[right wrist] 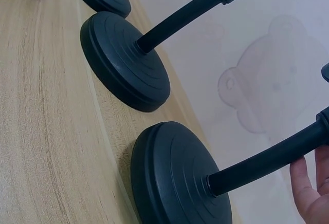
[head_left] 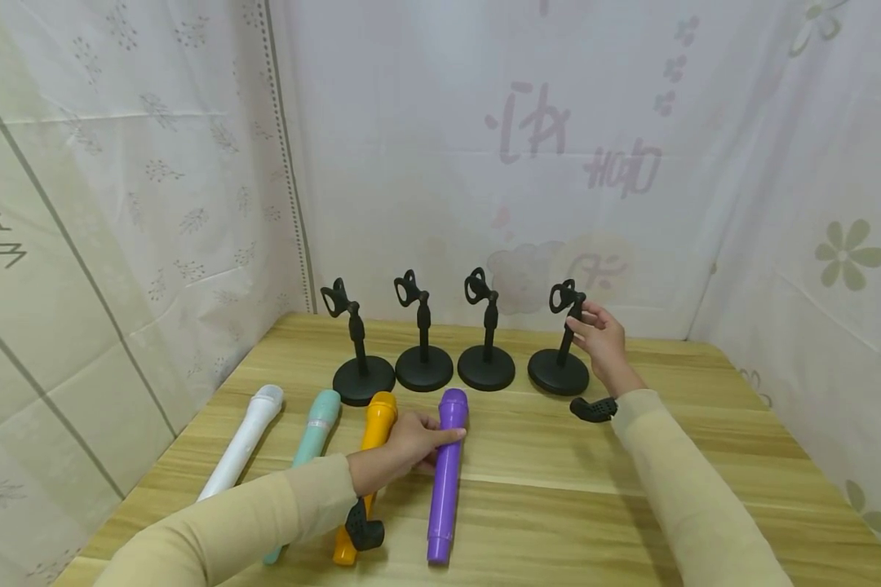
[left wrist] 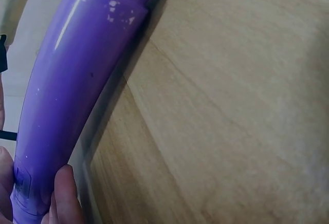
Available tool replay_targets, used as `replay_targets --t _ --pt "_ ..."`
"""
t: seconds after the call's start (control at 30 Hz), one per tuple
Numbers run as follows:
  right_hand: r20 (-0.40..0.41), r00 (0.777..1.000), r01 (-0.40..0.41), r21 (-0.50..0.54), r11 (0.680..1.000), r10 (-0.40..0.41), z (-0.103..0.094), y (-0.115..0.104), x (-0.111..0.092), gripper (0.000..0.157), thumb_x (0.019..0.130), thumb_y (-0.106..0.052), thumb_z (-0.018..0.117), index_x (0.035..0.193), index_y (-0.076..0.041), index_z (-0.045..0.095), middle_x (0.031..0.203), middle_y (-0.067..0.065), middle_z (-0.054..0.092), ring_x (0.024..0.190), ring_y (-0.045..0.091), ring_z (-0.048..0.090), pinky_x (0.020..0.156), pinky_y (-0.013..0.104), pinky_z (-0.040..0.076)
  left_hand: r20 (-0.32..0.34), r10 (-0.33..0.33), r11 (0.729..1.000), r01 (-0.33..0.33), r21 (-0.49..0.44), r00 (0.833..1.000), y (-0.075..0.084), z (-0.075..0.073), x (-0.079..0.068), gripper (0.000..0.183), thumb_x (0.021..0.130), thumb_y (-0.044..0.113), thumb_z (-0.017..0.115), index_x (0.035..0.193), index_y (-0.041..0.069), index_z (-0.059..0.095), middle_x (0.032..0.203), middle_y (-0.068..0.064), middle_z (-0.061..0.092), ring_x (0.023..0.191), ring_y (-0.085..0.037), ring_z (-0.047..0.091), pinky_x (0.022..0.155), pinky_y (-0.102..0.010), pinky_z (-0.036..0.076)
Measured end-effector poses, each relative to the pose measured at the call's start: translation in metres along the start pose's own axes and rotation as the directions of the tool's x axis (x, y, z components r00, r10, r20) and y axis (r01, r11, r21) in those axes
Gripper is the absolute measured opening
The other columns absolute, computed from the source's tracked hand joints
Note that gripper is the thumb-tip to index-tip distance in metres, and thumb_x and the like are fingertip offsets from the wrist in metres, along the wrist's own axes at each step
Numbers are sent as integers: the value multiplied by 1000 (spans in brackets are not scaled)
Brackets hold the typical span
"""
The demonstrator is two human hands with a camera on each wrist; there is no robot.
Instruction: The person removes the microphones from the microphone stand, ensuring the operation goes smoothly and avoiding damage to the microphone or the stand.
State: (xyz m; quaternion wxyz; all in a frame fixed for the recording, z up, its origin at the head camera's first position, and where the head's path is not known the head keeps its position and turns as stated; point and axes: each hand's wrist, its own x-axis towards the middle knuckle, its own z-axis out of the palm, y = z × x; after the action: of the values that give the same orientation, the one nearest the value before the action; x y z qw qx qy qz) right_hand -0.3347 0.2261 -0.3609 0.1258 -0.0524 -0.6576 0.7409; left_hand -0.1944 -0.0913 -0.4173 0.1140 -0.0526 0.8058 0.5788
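Observation:
My left hand grips a purple microphone near its head, thumb over the top and fingers at its side. In the left wrist view fingertips press against the purple barrel. My right hand holds the pole of the rightmost black microphone stand, just under its clip. The right wrist view shows that pole between finger and thumb, with the round base below. Its clip holds nothing.
Three more black stands, the left, middle and right ones, line the table's back. Orange, mint green and white microphones lie left of the purple one. Printed curtains enclose the wooden table.

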Motion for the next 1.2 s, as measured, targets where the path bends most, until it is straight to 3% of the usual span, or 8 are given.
replay_targets --t 0.6,0.93,1.2 --pt "-13 1000 -11 -13 1000 11 -1 8 1 36 90 -3 69 123 -10 56 108 5 54 90 10 61 98 44 46 12 8 1000 -8 9 1000 -6 2 1 41 79 34 82 87 0 60 70 -11 65 59 -19 67 55 -38 58" --pt "-9 1000 5 -52 999 -5 -1 10 -1 31 90 -6 69 119 -13 58 105 2 55 88 9 62 93 38 50 28 57 998 -58 28 998 -6 2 0 39 79 33 82 79 0 60 67 -10 66 57 -22 68 51 -37 57" --pt "-7 1000 -1 -42 999 1 0 10 -1 31 91 -6 69 118 -14 58 106 2 55 90 10 62 96 40 48 23 70 997 -71 40 997 -7 2 1 42 79 34 82 77 0 58 66 -10 65 55 -21 67 50 -36 56"
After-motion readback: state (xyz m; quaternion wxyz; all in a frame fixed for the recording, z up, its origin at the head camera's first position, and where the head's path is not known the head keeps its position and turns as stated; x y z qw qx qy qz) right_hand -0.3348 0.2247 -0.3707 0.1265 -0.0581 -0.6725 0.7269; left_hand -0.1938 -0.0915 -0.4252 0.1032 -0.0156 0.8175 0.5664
